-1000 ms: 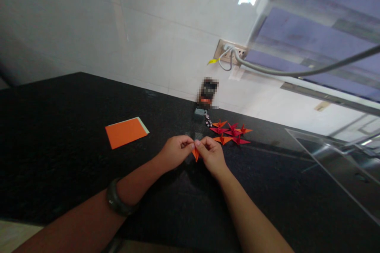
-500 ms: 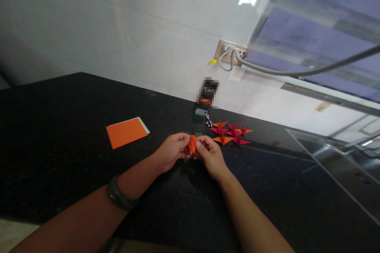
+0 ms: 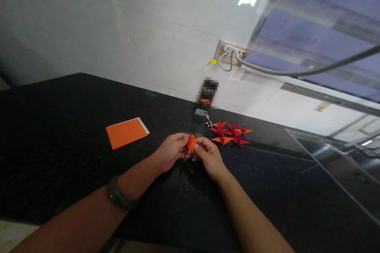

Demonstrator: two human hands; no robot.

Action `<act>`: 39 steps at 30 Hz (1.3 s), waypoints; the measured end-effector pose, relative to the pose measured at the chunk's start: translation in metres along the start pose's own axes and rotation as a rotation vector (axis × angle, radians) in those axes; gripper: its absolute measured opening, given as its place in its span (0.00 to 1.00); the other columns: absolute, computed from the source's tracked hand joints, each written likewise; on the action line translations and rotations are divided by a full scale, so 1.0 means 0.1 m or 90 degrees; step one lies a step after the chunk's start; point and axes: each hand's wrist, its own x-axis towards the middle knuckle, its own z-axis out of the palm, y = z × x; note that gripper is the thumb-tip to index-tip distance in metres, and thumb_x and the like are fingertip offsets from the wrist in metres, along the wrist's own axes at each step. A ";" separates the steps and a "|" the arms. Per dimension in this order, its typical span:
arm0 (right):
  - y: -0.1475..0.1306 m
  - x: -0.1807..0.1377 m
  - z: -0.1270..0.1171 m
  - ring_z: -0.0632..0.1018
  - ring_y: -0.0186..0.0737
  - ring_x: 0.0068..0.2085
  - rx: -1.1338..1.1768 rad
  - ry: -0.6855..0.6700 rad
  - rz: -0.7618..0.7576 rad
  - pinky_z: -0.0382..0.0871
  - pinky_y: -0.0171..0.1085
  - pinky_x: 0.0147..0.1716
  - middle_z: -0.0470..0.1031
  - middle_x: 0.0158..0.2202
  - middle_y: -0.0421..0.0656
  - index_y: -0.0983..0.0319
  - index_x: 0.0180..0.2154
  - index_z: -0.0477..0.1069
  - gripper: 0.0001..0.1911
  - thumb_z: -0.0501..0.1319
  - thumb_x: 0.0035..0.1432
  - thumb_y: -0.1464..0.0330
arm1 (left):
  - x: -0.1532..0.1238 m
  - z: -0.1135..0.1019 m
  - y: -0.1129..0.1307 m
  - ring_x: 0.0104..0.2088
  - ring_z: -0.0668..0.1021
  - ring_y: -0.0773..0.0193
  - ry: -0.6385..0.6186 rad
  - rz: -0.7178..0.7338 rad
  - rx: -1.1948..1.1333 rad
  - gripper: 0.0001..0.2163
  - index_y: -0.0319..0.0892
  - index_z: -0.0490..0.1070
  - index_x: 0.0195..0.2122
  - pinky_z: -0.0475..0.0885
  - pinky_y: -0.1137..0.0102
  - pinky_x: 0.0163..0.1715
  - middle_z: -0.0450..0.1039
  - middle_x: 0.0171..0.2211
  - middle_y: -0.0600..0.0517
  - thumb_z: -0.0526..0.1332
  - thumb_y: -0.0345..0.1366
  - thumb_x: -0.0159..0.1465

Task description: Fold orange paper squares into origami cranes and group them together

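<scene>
Both hands' grip on folded orange paper [image 3: 190, 143], finished paper cranes [image 3: 230, 134] just beside

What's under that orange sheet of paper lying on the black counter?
A pale green sheet peeks out along the orange sheet's far and right edges, both on the black counter. Whether more sheets lie beneath is hidden.

A folded paper piece [image 3: 190, 143] is held between the left hand [image 3: 171, 151] and the right hand [image 3: 209, 156], just above the countertop [image 3: 59, 126]. Taking that piece as the landmark: a stack of paper sheets [image 3: 126, 132] is laid on the countertop well to its left; a cluster of paper cranes [image 3: 230, 133] is set just to its right and slightly behind; a wall socket [image 3: 231, 53] is mounted on the wall [image 3: 133, 27] far behind it.
</scene>
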 end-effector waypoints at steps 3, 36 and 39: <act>-0.01 -0.01 0.01 0.66 0.28 0.21 0.001 0.001 0.006 0.63 0.30 0.20 0.64 0.21 0.35 0.62 0.28 0.67 0.10 0.58 0.50 0.61 | 0.01 -0.01 -0.01 0.20 0.71 0.72 0.001 0.014 0.007 0.06 0.38 0.64 0.27 0.66 0.77 0.20 0.67 0.20 0.54 0.55 0.35 0.58; 0.04 0.03 -0.04 0.63 0.29 0.19 -0.040 0.062 0.015 0.58 0.29 0.20 0.62 0.15 0.34 0.62 0.19 0.60 0.07 0.52 0.46 0.71 | -0.01 0.06 0.01 0.23 0.73 0.69 0.058 0.093 0.276 0.09 0.37 0.66 0.27 0.66 0.75 0.22 0.70 0.23 0.54 0.59 0.39 0.53; 0.03 0.04 -0.04 0.62 0.29 0.18 -0.077 0.072 0.019 0.56 0.29 0.19 0.61 0.15 0.34 0.62 0.18 0.60 0.07 0.52 0.46 0.72 | 0.00 0.06 0.01 0.24 0.72 0.69 0.065 0.095 0.300 0.08 0.37 0.67 0.27 0.66 0.75 0.22 0.69 0.23 0.54 0.58 0.38 0.53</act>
